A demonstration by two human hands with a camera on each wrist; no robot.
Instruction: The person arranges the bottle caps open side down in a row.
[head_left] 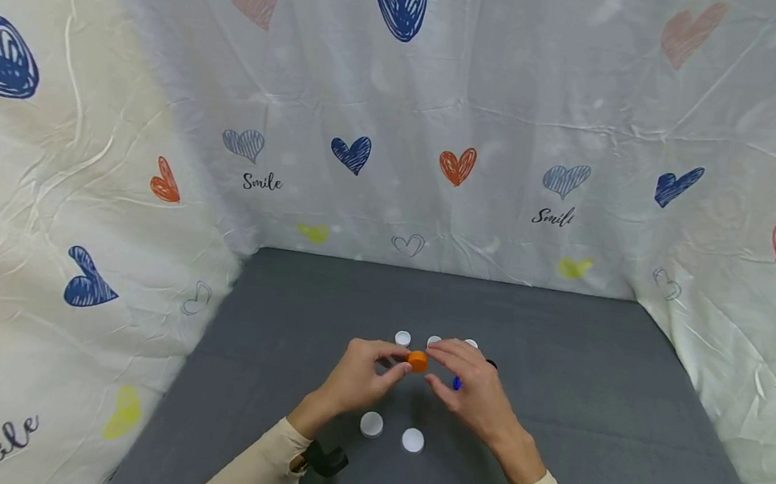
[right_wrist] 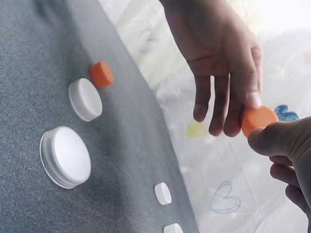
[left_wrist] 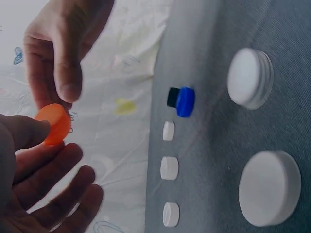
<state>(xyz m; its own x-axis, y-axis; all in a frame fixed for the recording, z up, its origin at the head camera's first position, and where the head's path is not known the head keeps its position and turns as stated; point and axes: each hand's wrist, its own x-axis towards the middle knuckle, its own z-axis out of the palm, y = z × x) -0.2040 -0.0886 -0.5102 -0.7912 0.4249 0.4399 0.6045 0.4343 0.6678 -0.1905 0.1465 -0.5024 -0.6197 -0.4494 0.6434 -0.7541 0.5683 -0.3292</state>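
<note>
Left hand (head_left: 363, 374) pinches orange cap (head_left: 418, 361) above table (head_left: 577, 362); right hand (head_left: 475, 390), thumb and fingers apart, beside it (contact unclear). Likely handover step; next calls for right-hand pinch.

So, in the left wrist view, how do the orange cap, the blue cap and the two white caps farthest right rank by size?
Largest to smallest, as they look:
1. Lower white cap
2. Upper white cap
3. Orange cap, partly covered
4. Blue cap
Real sizes are unsure, since nearness to the camera differs.
</note>
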